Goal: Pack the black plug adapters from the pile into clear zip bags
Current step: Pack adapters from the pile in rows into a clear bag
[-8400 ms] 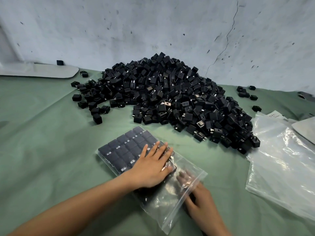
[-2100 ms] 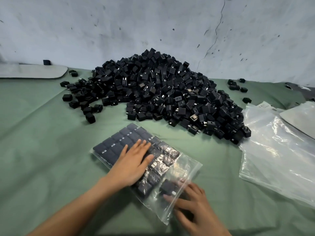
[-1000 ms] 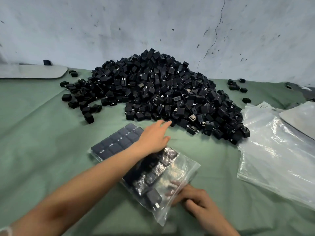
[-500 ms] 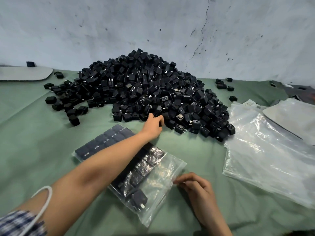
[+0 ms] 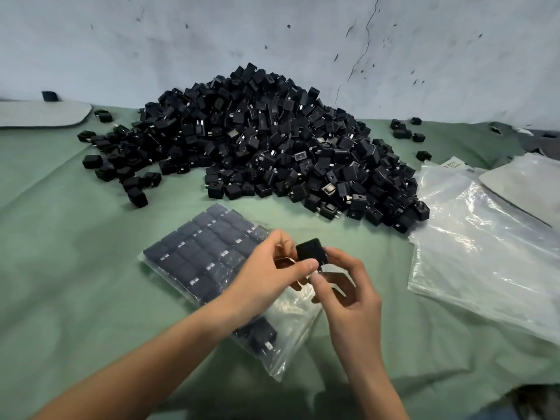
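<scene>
Fingers of the left hand (image 5: 266, 275) and right hand (image 5: 348, 286) pinch one adapter (image 5: 310, 251) — the bag (image 5: 197, 256) lies directly beneath, unfilled end nearest

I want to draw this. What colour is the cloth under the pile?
The cloth is dull green; the head view shows it best.

Bare green cloth (image 5: 60, 268) lies open left of the filled bag (image 5: 197, 253), and a narrow strip runs between it and the pile (image 5: 266, 140). The stack of empty bags (image 5: 485, 253) blocks the right; the wall (image 5: 181, 40) closes the back.
</scene>
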Action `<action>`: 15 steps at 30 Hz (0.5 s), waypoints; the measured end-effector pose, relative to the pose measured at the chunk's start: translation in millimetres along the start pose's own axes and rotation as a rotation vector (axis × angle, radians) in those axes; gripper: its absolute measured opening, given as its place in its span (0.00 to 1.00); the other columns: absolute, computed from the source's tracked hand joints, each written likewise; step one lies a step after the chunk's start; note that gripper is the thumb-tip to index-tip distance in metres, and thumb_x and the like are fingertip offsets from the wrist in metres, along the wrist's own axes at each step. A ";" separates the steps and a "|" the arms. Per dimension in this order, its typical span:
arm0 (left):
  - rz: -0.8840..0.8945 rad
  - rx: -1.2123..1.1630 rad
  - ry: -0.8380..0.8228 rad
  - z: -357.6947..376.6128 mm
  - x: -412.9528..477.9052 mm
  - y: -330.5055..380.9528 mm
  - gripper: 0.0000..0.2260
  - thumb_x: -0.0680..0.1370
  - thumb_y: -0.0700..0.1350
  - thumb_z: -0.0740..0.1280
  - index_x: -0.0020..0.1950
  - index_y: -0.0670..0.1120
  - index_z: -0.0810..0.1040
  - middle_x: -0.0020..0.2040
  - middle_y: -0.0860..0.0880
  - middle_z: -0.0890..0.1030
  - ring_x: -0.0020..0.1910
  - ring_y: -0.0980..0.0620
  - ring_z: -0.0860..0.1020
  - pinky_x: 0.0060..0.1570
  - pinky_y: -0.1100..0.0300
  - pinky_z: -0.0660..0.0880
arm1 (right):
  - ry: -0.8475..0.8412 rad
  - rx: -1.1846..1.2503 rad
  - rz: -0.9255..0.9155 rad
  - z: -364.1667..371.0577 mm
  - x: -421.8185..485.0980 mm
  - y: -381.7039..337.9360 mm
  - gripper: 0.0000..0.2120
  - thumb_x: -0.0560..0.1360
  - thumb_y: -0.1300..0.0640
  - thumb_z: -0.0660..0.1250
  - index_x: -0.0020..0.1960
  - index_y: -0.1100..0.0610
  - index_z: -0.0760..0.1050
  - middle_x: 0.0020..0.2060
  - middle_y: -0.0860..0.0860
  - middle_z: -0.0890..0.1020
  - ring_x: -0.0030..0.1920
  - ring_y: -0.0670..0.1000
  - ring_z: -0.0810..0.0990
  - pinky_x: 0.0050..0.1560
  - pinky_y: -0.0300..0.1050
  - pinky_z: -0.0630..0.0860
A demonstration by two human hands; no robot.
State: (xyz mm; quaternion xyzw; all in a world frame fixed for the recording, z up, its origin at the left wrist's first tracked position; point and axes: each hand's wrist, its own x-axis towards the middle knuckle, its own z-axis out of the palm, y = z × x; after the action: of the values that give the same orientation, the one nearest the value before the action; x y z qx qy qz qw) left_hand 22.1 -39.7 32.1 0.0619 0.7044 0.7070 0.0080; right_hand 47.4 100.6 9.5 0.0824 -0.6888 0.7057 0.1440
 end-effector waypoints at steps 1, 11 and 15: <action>0.008 -0.020 -0.007 -1.0 -3.5 1.5 0.11 0.75 0.34 0.70 0.49 0.42 0.68 0.38 0.47 0.78 0.35 0.52 0.79 0.35 0.61 0.77 | -0.012 -0.036 -0.023 3.1 -0.7 -3.3 0.18 0.72 0.64 0.72 0.54 0.44 0.78 0.48 0.47 0.82 0.45 0.50 0.83 0.42 0.43 0.80; -0.040 0.073 0.001 -14.4 -7.8 0.7 0.12 0.65 0.57 0.74 0.35 0.49 0.81 0.29 0.43 0.79 0.24 0.51 0.74 0.26 0.63 0.72 | -0.229 -0.494 -0.440 -3.6 -6.8 -10.5 0.04 0.72 0.54 0.69 0.44 0.53 0.81 0.57 0.49 0.78 0.57 0.49 0.78 0.56 0.41 0.74; 0.016 0.509 0.081 -12.8 -2.9 -3.5 0.28 0.64 0.70 0.69 0.33 0.45 0.75 0.26 0.49 0.75 0.26 0.58 0.69 0.28 0.64 0.66 | -0.284 -0.665 -0.523 -5.3 -8.2 -5.1 0.08 0.71 0.62 0.70 0.49 0.57 0.84 0.56 0.56 0.79 0.51 0.53 0.82 0.51 0.43 0.78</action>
State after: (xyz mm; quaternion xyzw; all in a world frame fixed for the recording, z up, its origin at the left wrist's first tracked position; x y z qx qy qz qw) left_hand 23.5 -52.7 28.4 0.0390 0.8588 0.5090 -0.0419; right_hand 57.2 105.2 11.6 0.2991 -0.8473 0.3672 0.2405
